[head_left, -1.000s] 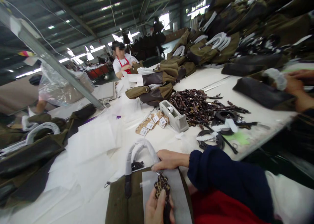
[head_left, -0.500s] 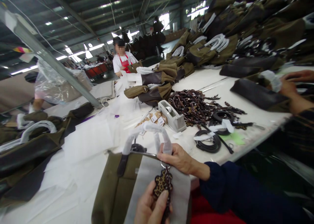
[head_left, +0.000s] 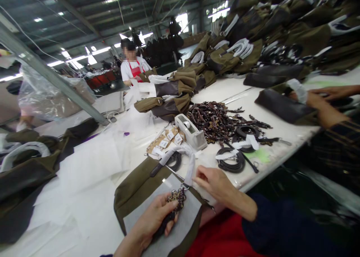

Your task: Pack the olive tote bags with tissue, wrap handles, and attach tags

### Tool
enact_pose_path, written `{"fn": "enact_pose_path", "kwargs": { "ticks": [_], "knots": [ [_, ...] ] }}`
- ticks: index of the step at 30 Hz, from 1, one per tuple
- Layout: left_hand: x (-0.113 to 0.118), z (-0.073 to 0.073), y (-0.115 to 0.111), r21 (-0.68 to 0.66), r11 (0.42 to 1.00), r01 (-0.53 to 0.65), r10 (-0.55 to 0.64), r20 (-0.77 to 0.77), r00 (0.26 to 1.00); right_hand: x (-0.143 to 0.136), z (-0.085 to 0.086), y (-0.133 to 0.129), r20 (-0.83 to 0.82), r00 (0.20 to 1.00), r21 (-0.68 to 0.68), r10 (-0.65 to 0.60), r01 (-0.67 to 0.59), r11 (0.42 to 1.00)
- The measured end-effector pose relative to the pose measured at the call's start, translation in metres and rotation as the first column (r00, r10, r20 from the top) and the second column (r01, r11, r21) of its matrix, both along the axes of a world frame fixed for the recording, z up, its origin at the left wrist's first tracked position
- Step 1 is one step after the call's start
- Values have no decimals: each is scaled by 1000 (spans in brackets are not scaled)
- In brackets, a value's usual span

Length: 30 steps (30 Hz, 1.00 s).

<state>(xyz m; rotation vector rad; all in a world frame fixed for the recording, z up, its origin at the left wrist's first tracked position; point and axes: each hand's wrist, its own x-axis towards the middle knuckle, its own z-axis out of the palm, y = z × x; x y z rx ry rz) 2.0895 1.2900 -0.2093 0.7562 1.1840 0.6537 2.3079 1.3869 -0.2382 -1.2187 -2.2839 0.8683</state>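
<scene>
An olive-green handbag [head_left: 131,187] lies tilted on the table in front of me. White sheeting [head_left: 185,227] covers part of its side, and its handle [head_left: 191,161] is wrapped in white. My left hand [head_left: 150,215] grips a leopard-print, flower-shaped bag charm [head_left: 177,198] over the sheeting. The charm's ring reaches up to the base of the handle. Beside the wrapped handle, my right hand [head_left: 218,182] has its fingers curled together at the bag's upper edge; whether anything is between them is hidden.
Behind the bag stand a tape dispenser [head_left: 189,131], tags [head_left: 165,139], a heap of charms [head_left: 215,120] and coiled black straps [head_left: 230,161]. White sheets [head_left: 84,178] lie leftward. Bags [head_left: 239,56] are piled at the back. A co-worker's hands [head_left: 323,101] handle another bag at right.
The handbag has tipped back and its handle leans lower. My right hand has come off the handle to its right side. My left hand has moved up and left with the charm.
</scene>
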Motion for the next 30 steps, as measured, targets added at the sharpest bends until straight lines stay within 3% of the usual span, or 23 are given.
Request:
{"fn": "enact_pose_path", "kwargs": {
  "ticks": [2, 4, 6, 9, 11, 14, 17, 20, 22, 26, 30],
  "knots": [
    [-2, 3, 2, -7, 1000, 17, -17, -9, 1000, -2, 1, -7, -84, 991, 152, 105, -92, 984],
    [-3, 5, 4, -7, 999, 36, -37, -29, 999, -11, -5, -10, -94, 942, 281, 322, -285, 916],
    [-5, 6, 7, -1, 998, 67, -67, -81, 994, -23, -17, -11, -54, 897, 309, 438, -402, 862],
    [-6, 8, 8, 6, 990, 144, -136, -281, 950, -36, -32, -8, -38, 890, 257, 455, -431, 865],
    [-6, 9, 6, 71, 976, 207, -144, -504, 852, -40, -36, -7, -28, 894, 228, 447, -430, 874],
    [-5, 11, 1, 211, 919, 332, -37, -793, 608, -41, -34, -8, -7, 908, 203, 418, -408, 890],
    [-6, 15, -1, 206, 870, 448, -7, -903, 429, -44, -31, -9, 23, 916, 191, 400, -397, 898],
    [-9, 16, -1, 215, 822, 527, 30, -941, 338, -48, -31, -9, 69, 912, 187, 405, -410, 892],
    [-11, 13, 0, 296, 780, 552, 87, -924, 372, -51, -32, -8, 80, 912, 188, 402, -409, 893],
    [-14, -2, 1, 405, 730, 550, 68, -844, 531, -52, -32, -7, 107, 914, 188, 391, -405, 895],
    [-16, -12, 3, 429, 715, 552, 67, -828, 557, -40, -17, -9, 59, 904, 195, 424, -427, 883]
  ]
}}
